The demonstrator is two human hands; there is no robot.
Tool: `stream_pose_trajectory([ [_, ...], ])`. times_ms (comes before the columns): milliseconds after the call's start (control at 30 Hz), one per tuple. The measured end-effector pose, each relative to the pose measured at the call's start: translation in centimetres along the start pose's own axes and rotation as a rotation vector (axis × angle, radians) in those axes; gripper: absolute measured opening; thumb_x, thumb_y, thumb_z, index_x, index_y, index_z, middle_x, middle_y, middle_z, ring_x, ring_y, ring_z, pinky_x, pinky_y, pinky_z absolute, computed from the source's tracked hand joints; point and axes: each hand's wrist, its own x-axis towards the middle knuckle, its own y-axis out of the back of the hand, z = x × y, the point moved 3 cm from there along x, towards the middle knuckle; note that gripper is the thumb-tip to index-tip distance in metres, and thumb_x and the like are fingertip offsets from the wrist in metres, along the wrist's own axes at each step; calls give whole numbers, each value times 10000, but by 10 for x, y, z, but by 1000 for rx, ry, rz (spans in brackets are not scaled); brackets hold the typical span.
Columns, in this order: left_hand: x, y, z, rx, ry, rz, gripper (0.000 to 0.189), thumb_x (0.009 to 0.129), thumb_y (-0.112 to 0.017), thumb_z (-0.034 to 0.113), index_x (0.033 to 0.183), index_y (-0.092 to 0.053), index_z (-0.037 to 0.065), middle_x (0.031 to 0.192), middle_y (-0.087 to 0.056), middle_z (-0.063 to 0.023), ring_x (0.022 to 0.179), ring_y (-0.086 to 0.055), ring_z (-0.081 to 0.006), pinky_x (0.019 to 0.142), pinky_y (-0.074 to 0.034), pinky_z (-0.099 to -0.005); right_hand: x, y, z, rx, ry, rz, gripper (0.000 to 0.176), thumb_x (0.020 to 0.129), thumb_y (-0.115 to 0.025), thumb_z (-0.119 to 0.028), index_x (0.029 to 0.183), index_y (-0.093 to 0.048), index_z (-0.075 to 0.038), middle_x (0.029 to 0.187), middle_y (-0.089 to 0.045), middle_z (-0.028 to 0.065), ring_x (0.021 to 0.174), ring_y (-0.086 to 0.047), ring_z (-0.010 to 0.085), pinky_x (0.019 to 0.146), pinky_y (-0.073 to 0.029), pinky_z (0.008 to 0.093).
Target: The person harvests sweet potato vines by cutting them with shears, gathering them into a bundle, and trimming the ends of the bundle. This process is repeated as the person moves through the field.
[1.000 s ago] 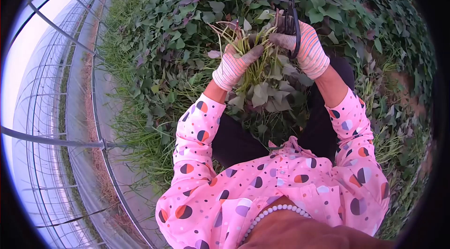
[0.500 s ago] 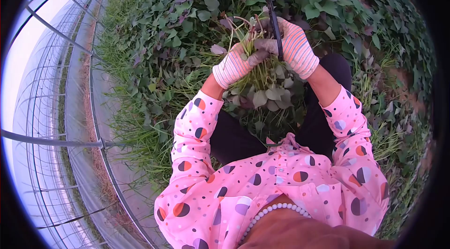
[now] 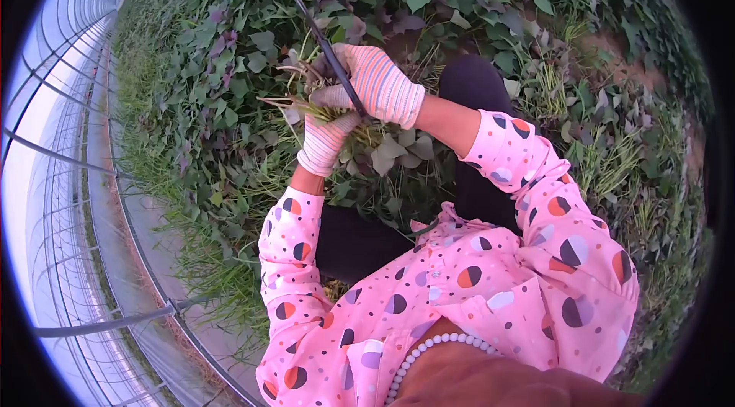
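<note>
My left hand (image 3: 328, 145), in a striped knit glove, is closed around a bunch of leafy vine stems (image 3: 389, 151). Cut-looking stem ends stick out to the left above it, and leaves hang to the right below. My right hand (image 3: 380, 85), gloved alike, presses against the same bunch just above the left one. Its fingers are wrapped round a long, dark, narrow tool (image 3: 315, 30), perhaps a sickle seen edge-on, which points up and left. The right fingertips also meet the stems, partly hidden behind the tool.
Dense green and purple vine foliage (image 3: 207, 70) spreads ahead and to the left. Thinned stems and leaves (image 3: 597, 154) lie on the right, with a patch of bare soil (image 3: 612, 58). A metal-framed plastic greenhouse wall (image 3: 69, 238) runs along the left. My bent knees (image 3: 475, 89) flank the work.
Both hands have shifted left in view with the bunch and the tool. The right hand now sits above and across the left, and the tool leans further left. The camera view has turned somewhat.
</note>
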Motion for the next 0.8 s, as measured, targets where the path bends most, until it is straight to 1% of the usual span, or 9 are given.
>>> stream_pose_trajectory([
  [133, -6, 15, -1, 134, -94, 70, 368, 754, -738, 60, 1082, -575, 22, 946, -646, -49, 796, -628, -144, 710, -530, -303, -3, 6, -7, -234, -92, -15, 431, 740, -767, -280, 1029, -620, 4, 798, -654, 77, 699, -557, 127, 688, -482, 291],
  [233, -7, 50, 22, 287, -88, 254, 201, 770, -715, 50, 940, -612, 23, 753, -633, -36, 628, -584, -131, 598, -482, -279, -14, 37, -9, 205, 17, 167, 346, 813, -717, -263, 1026, -627, -6, 753, -635, 17, 650, -524, 62, 592, -450, 243],
  [367, -7, 117, 33, 332, -49, 507, 144, 788, -699, 73, 907, -632, 29, 707, -617, -22, 589, -556, -123, 573, -444, -262, -36, 128, 30, 239, 168, 448, 371, 873, -646, -383, 1006, -664, -37, 874, -687, 47, 699, -599, 92, 606, -467, 245],
  [400, -6, 140, 23, 401, -109, 508, 156, 788, -701, 83, 919, -636, 29, 705, -617, -21, 592, -559, -123, 575, -441, -261, -42, 152, 52, 158, 98, 504, 413, 885, -621, -417, 1009, -660, -24, 881, -690, 53, 719, -606, 105, 645, -474, 249],
  [433, -8, 173, 3, 602, -58, 441, 254, 794, -678, 89, 1020, -631, -18, 913, -695, -65, 820, -654, -177, 748, -503, -303, -42, 173, 94, 95, 36, 566, 458, 894, -593, -451, 1010, -655, -13, 874, -691, 53, 719, -603, 107, 652, -474, 253],
  [500, -12, 168, -2, 746, 95, 353, 269, 795, -663, 95, 1036, -626, -18, 932, -696, -76, 824, -657, -191, 755, -502, -310, -55, 204, 164, -79, -395, 553, 465, 853, -640, -465, 922, -657, -5, 718, -619, 27, 643, -550, 101, 614, -446, 257],
  [633, -8, 163, -50, 826, 398, 63, 256, 781, -638, 103, 1011, -627, -11, 894, -696, -93, 767, -652, -201, 715, -497, -314, -70, 213, 304, -582, -756, 136, 738, 782, -548, -685, 839, -648, 44, 663, -597, 145, 629, -580, 235, 642, -464, 369],
  [767, 6, 142, -98, 564, 505, -59, 307, 768, -661, 60, 1067, -606, 19, 887, -658, -24, 758, -590, -116, 699, -487, -276, -59, 208, 417, -469, -1018, -21, 633, 855, -511, -614, 840, -674, -3, 676, -622, 83, 599, -556, 169, 593, -457, 345],
  [800, 11, 138, -113, 485, 606, -103, 338, 762, -667, 54, 1090, -600, 13, 913, -658, -24, 803, -589, -110, 736, -488, -268, -47, 205, 433, -290, -1165, 119, 611, 857, -519, -582, 961, -644, 7, 791, -641, 113, 704, -585, 196, 697, -457, 344],
])
